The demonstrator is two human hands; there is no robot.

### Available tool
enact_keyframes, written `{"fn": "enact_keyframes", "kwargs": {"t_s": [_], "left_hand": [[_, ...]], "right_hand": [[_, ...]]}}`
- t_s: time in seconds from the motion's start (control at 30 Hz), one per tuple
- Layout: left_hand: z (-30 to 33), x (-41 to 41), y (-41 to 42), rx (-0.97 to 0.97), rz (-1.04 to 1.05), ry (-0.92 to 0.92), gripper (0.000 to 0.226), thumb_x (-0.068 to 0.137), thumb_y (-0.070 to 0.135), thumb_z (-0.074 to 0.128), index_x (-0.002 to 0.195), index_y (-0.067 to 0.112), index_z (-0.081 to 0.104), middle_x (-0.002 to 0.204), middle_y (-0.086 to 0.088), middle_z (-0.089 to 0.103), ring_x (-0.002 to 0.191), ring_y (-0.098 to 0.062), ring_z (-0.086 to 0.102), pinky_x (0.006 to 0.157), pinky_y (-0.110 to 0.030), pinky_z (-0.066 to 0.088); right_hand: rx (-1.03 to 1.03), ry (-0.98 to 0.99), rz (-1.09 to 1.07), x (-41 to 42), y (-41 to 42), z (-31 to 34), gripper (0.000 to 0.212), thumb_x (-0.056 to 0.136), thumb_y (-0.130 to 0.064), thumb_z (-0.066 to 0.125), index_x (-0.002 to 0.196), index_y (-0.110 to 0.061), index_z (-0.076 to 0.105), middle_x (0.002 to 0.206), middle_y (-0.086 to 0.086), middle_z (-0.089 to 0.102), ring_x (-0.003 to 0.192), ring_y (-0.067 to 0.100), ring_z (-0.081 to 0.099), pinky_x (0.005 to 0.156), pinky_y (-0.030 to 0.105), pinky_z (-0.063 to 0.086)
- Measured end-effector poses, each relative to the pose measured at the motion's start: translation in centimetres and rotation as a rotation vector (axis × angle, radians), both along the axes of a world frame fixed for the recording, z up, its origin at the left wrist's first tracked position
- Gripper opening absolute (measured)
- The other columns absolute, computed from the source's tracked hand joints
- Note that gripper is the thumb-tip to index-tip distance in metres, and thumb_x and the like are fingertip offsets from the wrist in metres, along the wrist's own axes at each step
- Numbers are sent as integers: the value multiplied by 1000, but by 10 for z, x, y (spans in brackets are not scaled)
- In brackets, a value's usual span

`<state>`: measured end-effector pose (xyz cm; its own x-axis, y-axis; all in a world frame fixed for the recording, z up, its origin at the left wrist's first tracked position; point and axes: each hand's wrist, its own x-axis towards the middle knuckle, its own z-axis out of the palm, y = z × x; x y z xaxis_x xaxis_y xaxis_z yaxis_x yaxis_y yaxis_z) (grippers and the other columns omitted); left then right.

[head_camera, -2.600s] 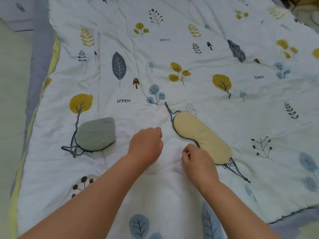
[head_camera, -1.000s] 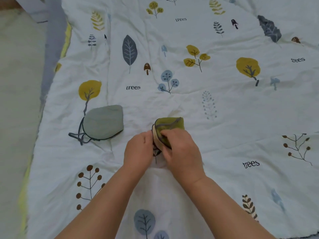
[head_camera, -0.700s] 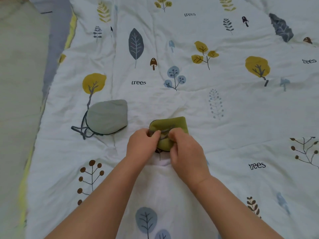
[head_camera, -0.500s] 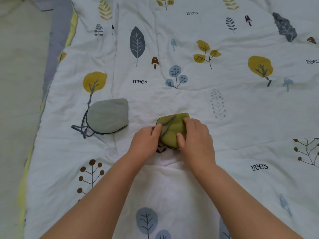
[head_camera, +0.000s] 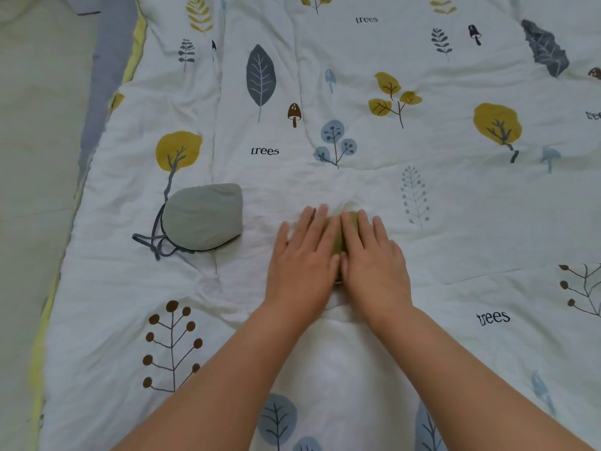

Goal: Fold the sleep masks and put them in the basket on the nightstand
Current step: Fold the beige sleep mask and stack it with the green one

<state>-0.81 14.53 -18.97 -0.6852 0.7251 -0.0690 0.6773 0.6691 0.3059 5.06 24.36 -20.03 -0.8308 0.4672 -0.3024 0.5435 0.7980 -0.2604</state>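
Head view, the only one we have: both hands are flat, palms down, fingers stretched out, side by side on the folded green sleep mask (head_camera: 342, 234). Left hand (head_camera: 304, 262) and right hand (head_camera: 374, 263) touch at the thumbs; only a strip of green shows between them. Neither hand pinches or curls around anything, they just press. We take the green sleep mask as our landmark.

Handling, our guess: light, soft, padded fabric that will spring open once the pressure goes. It is not fragile and not slippery on cloth. We would pinch it across the open edges, layers and strap together, so the fold stays shut when lifted. Its strap is hidden under the palms, so we cannot tell where it lies.

Left of the green mask, apart from it, a grey sleep mask (head_camera: 203, 216) lies folded, its dark strap (head_camera: 153, 240) trailing loose on its far-left side; that strap could snag on pickup. Under everything is a white tree-print quilt (head_camera: 455, 222), rumpled just beyond the green mask. Further left is the quilt edge, then pale floor (head_camera: 35, 190). Nothing blocks the masks. Basket and nightstand are not in view.
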Motion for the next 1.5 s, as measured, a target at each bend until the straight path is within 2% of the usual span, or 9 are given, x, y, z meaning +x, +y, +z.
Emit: {"fn": "enact_keyframes", "kwargs": {"t_s": [0.1, 0.33, 0.5, 0.63, 0.7, 0.8, 1.0, 1.27, 1.5], "left_hand": [[-31, -6, -11, -207, 136, -125, 68, 91, 47, 27, 146, 27, -8, 159, 3, -8, 146, -14, -8, 117, -43, -6], [-47, -5, -8, -216, 186, -130, 67, 90, 51, 20, 130, 28, -28, 158, 3, -17, 144, -12, -16, 114, -43, -16], [-33, -4, -5, -122, 261, -189, 66, 90, 47, 29, 147, 28, 3, 159, -3, 2, 146, -18, 0, 117, -43, -1], [-13, 1, -5, 34, 639, -203, 46, 90, 39, 37, 130, 17, 42, 129, -14, 42, 117, -30, 37, 95, -39, 32], [-9, 2, -5, 81, 715, -325, 40, 92, 38, 36, 117, 10, 49, 117, -15, 52, 109, -31, 45, 90, -40, 37], [-3, 1, -1, 165, 693, -497, 38, 93, 40, 33, 102, 7, 50, 101, -12, 61, 98, -33, 55, 78, -38, 41], [3, -8, -5, 270, 700, -712, 34, 94, 32, 36, 112, 5, 47, 99, -7, 58, 91, -27, 54, 73, -30, 37], [33, -26, -28, 511, 734, -735, 24, 94, 28, 38, 112, 12, 42, 86, 4, 51, 88, -25, 57, 81, -50, 53], [57, -71, -65, 607, 809, -614, 25, 93, 24, 41, 117, 15, 45, 89, 8, 52, 86, -16, 55, 80, -35, 48]], "right_hand": [[26, -78, 46, 5, 6, -10, 62, 96, -37, 26, 148, -28, -6, 160, -6, -5, 146, 17, -7, 117, 47, 7], [48, -124, 60, 4, 9, -25, 60, 96, -41, 17, 146, -28, -12, 159, -6, -12, 145, 13, -14, 114, 55, -10], [8, -110, 43, 0, 8, -15, 61, 96, -39, 24, 148, -26, -3, 160, -1, -2, 146, 18, -7, 116, 52, -3], [-7, 115, -128, -4, 8, 5, 52, 90, -27, 41, 140, -15, 33, 129, 12, 53, 120, 29, 42, 97, 41, 35], [-132, 172, -286, -7, 7, 12, 46, 91, -26, 40, 135, -13, 38, 120, 12, 59, 110, 31, 49, 87, 40, 40], [-330, 112, -454, -11, 8, 14, 39, 94, -31, 38, 125, -8, 45, 114, 14, 61, 96, 31, 54, 76, 35, 38], [-488, 89, -518, -9, 4, 15, 29, 93, -38, 40, 91, -10, 46, 74, -1, 50, 77, 24, 48, 67, 33, 35], [-607, 264, -482, -25, -18, 34, 25, 93, -34, 43, 77, -15, 42, 67, -7, 43, 59, 5, 40, 50, 24, 29], [-720, 341, -411, -73, -52, 52, 22, 93, -33, 45, 86, -13, 46, 70, -6, 46, 61, 9, 44, 56, 30, 41]]}}
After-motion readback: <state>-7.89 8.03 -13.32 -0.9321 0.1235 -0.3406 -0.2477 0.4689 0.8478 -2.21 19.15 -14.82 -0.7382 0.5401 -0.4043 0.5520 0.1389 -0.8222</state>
